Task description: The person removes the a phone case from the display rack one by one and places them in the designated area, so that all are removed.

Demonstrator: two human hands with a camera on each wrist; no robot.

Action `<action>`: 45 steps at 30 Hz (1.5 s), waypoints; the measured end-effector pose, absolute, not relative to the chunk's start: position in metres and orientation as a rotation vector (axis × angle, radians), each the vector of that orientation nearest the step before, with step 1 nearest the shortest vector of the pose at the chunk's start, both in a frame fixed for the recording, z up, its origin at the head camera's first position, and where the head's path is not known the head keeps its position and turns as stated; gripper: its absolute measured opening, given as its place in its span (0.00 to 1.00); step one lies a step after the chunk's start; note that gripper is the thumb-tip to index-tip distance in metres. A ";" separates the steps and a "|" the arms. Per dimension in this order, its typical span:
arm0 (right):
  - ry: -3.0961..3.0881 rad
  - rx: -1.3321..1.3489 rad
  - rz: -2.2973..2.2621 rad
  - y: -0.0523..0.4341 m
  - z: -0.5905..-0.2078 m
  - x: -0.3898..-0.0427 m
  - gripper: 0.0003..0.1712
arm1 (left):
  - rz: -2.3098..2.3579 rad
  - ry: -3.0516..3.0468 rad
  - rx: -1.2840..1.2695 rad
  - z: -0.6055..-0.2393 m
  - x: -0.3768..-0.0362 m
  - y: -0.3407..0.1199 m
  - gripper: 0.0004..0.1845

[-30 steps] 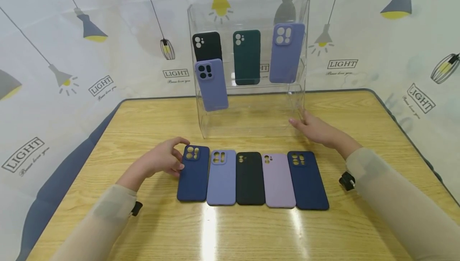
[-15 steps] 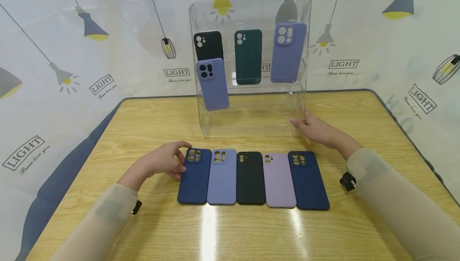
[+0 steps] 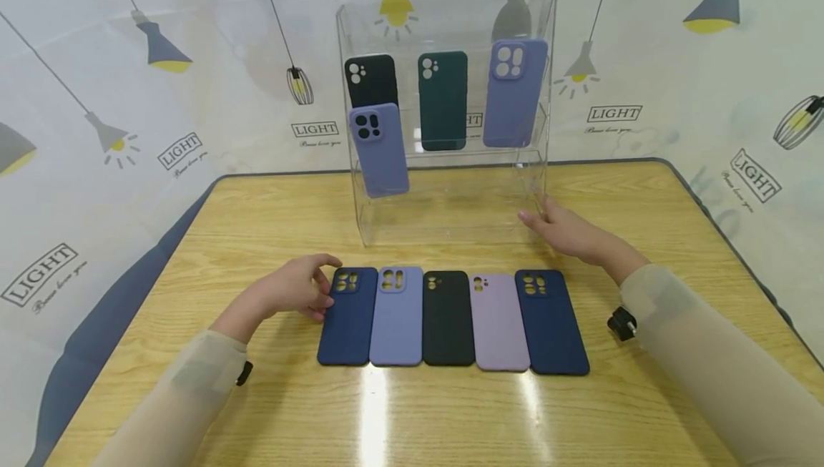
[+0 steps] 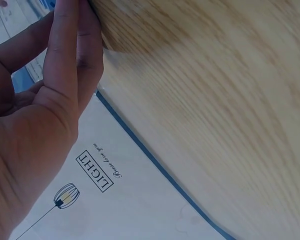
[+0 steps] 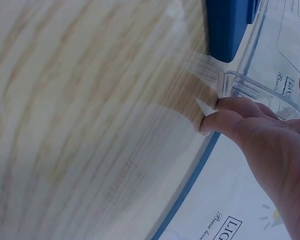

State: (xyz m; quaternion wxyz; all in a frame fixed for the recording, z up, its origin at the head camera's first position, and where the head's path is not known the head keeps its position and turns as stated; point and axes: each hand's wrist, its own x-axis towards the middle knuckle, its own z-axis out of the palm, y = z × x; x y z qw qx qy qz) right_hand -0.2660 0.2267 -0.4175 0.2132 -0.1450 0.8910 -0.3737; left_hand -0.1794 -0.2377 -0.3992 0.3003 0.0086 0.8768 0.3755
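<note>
Resting on the wooden counter [image 3: 257, 217], the left hand [image 3: 292, 292] curls its fingers against the top left corner of the leftmost navy case [image 3: 347, 317], thumb over the upper edge, so it grips that corner lightly; whether the case is lifted cannot be told. That case opens a tight row of five lying flat, edges touching: next a periwinkle case [image 3: 396, 318], a black case [image 3: 448, 320], a lilac case [image 3: 498, 324] and a second navy case [image 3: 551, 324]. The right hand [image 3: 566, 232] lies open, fingers straight, touching the lower right corner of the clear rack [image 3: 444, 209], which stands behind the row and blocks the way to the backdrop. In the rack lean four more cases: a black one [image 3: 371, 81] partly hidden by a periwinkle one [image 3: 379, 150] in front of it, a dark green one [image 3: 443, 101] and a taller periwinkle one [image 3: 513, 93]. The backdrop [image 3: 129, 95] carries drawn hanging lamps and boxed labels reading "LIGHT"; the script line under each is too small to read. A small black clip [image 3: 621, 324] sits at the right sleeve.
</note>
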 end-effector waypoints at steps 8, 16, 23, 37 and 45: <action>2.470 -0.401 -1.031 0.228 -0.418 -0.269 0.54 | 0.975 2.334 0.030 -0.397 -0.179 -0.237 0.37; 2.442 -0.374 -1.053 0.219 -0.397 -0.255 0.54 | 0.975 2.343 0.037 -0.400 -0.178 -0.237 0.36; 2.435 -0.375 -1.051 0.218 -0.397 -0.254 0.54 | 0.936 2.328 0.051 -0.394 -0.180 -0.237 0.37; 2.465 -0.369 -0.989 0.228 -0.418 -0.268 0.55 | 0.842 2.688 0.280 -0.333 -0.215 -0.235 0.33; 2.453 -0.381 -0.998 0.226 -0.414 -0.265 0.56 | 1.041 2.919 0.214 -0.300 -0.245 -0.213 0.33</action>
